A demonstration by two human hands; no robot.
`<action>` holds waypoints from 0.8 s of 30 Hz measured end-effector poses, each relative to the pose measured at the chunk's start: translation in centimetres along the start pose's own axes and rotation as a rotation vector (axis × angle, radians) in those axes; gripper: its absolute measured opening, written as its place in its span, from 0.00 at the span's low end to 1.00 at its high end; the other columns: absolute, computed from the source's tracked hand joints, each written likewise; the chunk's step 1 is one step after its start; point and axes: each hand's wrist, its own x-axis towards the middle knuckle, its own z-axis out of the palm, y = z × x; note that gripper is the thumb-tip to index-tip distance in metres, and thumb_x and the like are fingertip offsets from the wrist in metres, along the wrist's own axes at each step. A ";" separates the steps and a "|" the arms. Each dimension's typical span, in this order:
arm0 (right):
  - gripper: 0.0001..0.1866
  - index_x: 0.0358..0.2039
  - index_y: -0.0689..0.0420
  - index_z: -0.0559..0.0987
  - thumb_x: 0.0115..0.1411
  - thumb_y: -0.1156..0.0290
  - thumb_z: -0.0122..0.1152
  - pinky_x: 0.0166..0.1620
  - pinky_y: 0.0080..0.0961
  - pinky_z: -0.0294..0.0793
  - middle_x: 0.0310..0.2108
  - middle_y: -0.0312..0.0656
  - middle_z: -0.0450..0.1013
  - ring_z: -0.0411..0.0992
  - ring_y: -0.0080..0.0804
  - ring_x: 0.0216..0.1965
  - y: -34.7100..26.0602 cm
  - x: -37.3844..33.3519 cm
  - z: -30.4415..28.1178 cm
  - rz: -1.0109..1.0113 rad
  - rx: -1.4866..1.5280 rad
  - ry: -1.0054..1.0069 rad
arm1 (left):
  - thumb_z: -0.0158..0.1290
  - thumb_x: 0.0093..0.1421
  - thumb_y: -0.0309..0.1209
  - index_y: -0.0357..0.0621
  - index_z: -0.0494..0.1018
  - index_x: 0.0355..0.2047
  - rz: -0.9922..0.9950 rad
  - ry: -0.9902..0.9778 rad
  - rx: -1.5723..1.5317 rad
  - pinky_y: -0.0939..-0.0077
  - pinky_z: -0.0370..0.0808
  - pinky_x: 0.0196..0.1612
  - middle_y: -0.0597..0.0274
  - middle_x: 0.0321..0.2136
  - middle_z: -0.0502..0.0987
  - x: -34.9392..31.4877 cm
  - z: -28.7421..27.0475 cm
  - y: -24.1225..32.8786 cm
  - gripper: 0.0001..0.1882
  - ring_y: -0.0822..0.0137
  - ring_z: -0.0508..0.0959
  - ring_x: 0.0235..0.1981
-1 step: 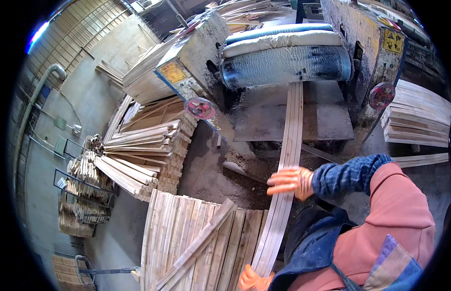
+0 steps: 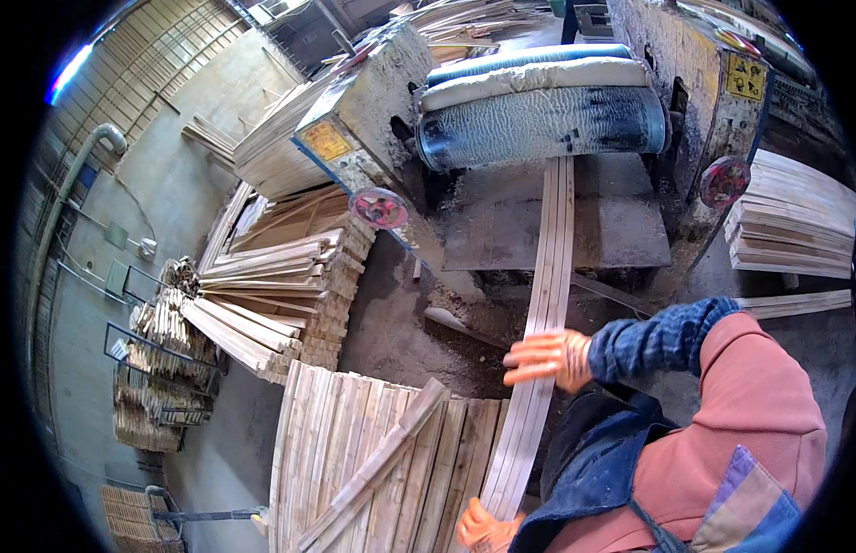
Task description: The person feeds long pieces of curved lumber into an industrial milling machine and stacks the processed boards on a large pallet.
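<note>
Several long, pale wooden strips [image 2: 524,419] lie side by side in a narrow band. Their far end passes beneath the blue-grey roller [image 2: 539,124] of a dusty machine. My right hand [image 2: 550,359], in an orange glove, rests across the middle of the strips with its fingers stretched out flat. At the near end of the band, my left hand [image 2: 486,527], gloved the same way, has its fingers curled against the strips; part of it is cut off by the lower edge.
Left of the strips stands a stack of planks [image 2: 354,442] with one plank [image 2: 377,461] lying slantwise on top. Further left rise more timber piles [image 2: 281,286]. Red handwheels [image 2: 379,208] sit on the machine's sides. Another plank stack [image 2: 787,217] is at the right.
My right hand has shifted slightly toward me along the strips. Otherwise the scene looks nearly the same.
</note>
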 end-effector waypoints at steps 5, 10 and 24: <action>0.60 0.76 0.35 0.61 0.37 0.67 0.69 0.76 0.49 0.55 0.67 0.39 0.69 0.68 0.44 0.68 -3.9 1.0 2.4 -0.190 0.049 -0.194 | 0.72 0.38 0.49 0.41 0.73 0.58 -0.022 -0.056 -0.330 0.49 0.72 0.60 0.49 0.46 0.80 4.1 -7.7 11.6 0.47 0.47 0.79 0.51; 0.66 0.76 0.38 0.61 0.30 0.67 0.78 0.65 0.44 0.69 0.61 0.38 0.74 0.75 0.41 0.56 2.4 1.1 2.4 -0.392 0.165 -0.342 | 0.70 0.37 0.51 0.40 0.73 0.60 -0.017 0.094 -0.397 0.49 0.71 0.63 0.46 0.52 0.79 5.3 -8.9 15.9 0.49 0.45 0.78 0.54; 0.59 0.71 0.42 0.68 0.32 0.80 0.76 0.73 0.53 0.63 0.66 0.45 0.71 0.68 0.48 0.68 16.1 1.2 -6.1 -0.111 -0.061 -0.516 | 0.76 0.32 0.56 0.41 0.69 0.63 -0.088 -0.179 -0.112 0.49 0.71 0.61 0.48 0.51 0.79 -7.6 -8.3 -3.7 0.59 0.48 0.78 0.54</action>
